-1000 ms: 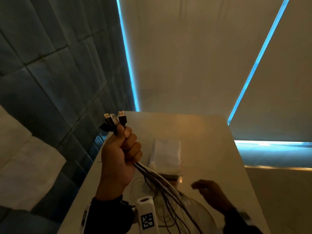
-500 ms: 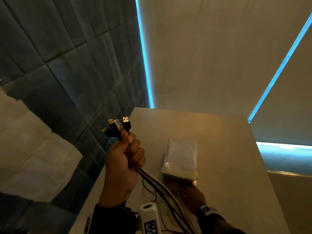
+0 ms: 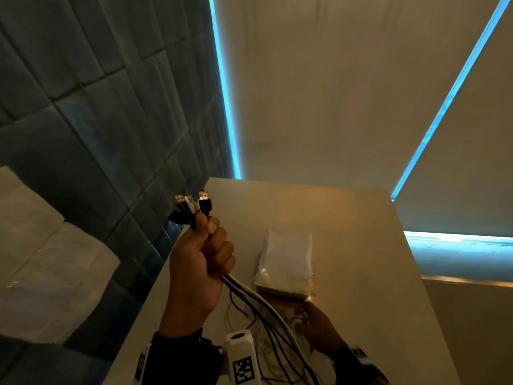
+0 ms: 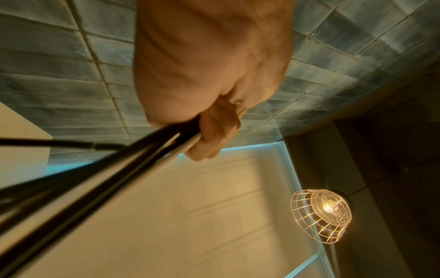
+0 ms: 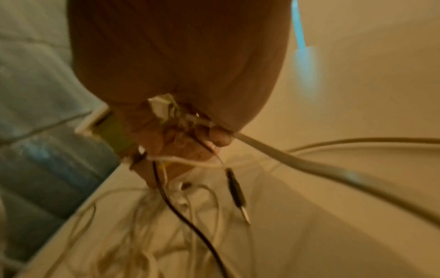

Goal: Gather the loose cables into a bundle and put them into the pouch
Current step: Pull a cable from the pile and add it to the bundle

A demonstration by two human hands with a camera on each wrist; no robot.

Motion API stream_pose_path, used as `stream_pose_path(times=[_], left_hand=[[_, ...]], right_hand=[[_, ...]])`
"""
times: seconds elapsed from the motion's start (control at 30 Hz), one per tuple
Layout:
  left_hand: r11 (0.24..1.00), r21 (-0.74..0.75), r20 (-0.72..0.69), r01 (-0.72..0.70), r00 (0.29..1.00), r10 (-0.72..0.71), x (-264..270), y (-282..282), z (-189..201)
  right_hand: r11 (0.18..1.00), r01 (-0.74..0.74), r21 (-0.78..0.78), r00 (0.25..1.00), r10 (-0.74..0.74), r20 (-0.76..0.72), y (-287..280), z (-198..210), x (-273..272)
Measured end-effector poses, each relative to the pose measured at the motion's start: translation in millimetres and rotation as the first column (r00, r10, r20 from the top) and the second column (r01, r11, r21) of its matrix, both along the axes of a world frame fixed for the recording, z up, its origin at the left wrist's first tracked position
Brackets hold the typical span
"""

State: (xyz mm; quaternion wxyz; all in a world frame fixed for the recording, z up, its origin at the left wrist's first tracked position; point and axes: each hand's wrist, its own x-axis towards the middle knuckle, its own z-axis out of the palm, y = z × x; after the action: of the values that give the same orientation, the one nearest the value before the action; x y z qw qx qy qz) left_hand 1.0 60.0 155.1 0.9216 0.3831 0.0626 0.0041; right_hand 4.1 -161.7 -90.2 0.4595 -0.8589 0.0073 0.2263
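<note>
My left hand (image 3: pixel 202 262) is raised above the table's left edge and grips a bundle of black and white cables (image 3: pixel 261 309) in its fist. Their USB plugs (image 3: pixel 194 204) stick up above the thumb. The cords (image 4: pixel 100 169) trail down from the fist to a loose tangle on the table. Low on the table, my right hand (image 3: pixel 316 326) pinches the far plug ends of the cables (image 5: pixel 190 120) between curled fingers. A pale, flat pouch (image 3: pixel 287 262) lies on the table just beyond the right hand.
The beige table (image 3: pixel 361 245) abuts a blue tiled wall (image 3: pixel 97 120) on the left. A white marker block (image 3: pixel 244 359) sits on my left wrist. A wire-cage lamp (image 4: pixel 321 216) hangs overhead. White bedding (image 3: pixel 41 259) lies to the left.
My right hand moved in from the open table to the cable tangle below the pouch and pinched the plug ends. The left hand keeps holding the bundle up.
</note>
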Motion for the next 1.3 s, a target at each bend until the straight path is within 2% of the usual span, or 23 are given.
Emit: stream_pose_path(times=[0.1,0.2,0.33,0.47,0.53,0.6,0.7,0.77,0.83,0.93,1.03,1.13,1.3], left_hand=[[0.999,0.016,0.002,0.03,1.0,-0.03,1.4,-4.8,-1.1],[0.995,0.095,0.01,0.024,1.0,-0.026,2.0,-11.3,-3.3],[0.954,0.299,0.015,0.033,0.999,-0.04,-0.5,-25.3,-6.3],[0.836,0.545,-0.028,0.069,0.998,-0.064,-4.4,-46.7,-8.7],[0.743,0.664,-0.05,0.078,0.997,-0.06,-6.5,-55.3,-11.3],[0.683,0.726,-0.022,0.08,0.995,-0.093,-9.2,-62.1,-14.0],[0.653,0.755,0.037,0.06,0.99,-0.133,-13.5,-70.1,-8.9],[0.639,0.769,0.07,0.018,0.991,-0.112,-14.8,-72.3,-3.7],[0.625,0.779,0.111,-0.053,0.992,-0.054,-15.8,-71.0,-2.4],[0.683,0.713,0.134,-0.156,0.987,0.085,-12.5,-63.3,-6.2],[0.733,0.664,0.144,-0.146,0.987,0.067,-11.7,-61.4,-7.2],[0.72,0.688,0.159,-0.088,0.987,-0.032,-14.4,-69.0,-7.0],[0.729,0.678,0.152,-0.093,0.988,-0.015,-14.2,-72.9,-8.3]], right_hand=[[0.988,0.093,0.119,0.995,-0.088,-0.052,-11.8,2.6,-0.8],[0.978,0.137,0.16,0.989,-0.143,0.028,-19.4,14.8,-2.3],[0.95,0.14,0.28,0.977,-0.178,0.117,-13.1,73.5,-1.6],[0.968,0.05,0.247,0.916,-0.143,0.375,3.2,142.9,-3.6],[0.963,-0.002,0.268,0.902,-0.114,0.417,9.6,172.7,-7.4],[0.958,-0.059,0.28,0.903,-0.068,0.423,15.3,198.0,-11.5],[0.937,-0.169,0.306,0.899,0.019,0.437,22.4,218.9,-16.1],[0.925,-0.214,0.313,0.886,0.048,0.461,23.5,224.1,-17.1],[0.895,-0.215,0.391,0.903,0.03,0.429,21.8,224.2,-19.7],[0.865,-0.16,0.475,0.908,-0.06,0.414,19.7,221.4,-25.3],[0.858,-0.112,0.502,0.862,-0.167,0.478,21.3,220.0,-28.7],[0.841,-0.103,0.531,0.841,-0.212,0.498,27.2,225.1,-27.3],[0.821,-0.153,0.549,0.873,-0.148,0.465,32.4,229.4,-23.1]])
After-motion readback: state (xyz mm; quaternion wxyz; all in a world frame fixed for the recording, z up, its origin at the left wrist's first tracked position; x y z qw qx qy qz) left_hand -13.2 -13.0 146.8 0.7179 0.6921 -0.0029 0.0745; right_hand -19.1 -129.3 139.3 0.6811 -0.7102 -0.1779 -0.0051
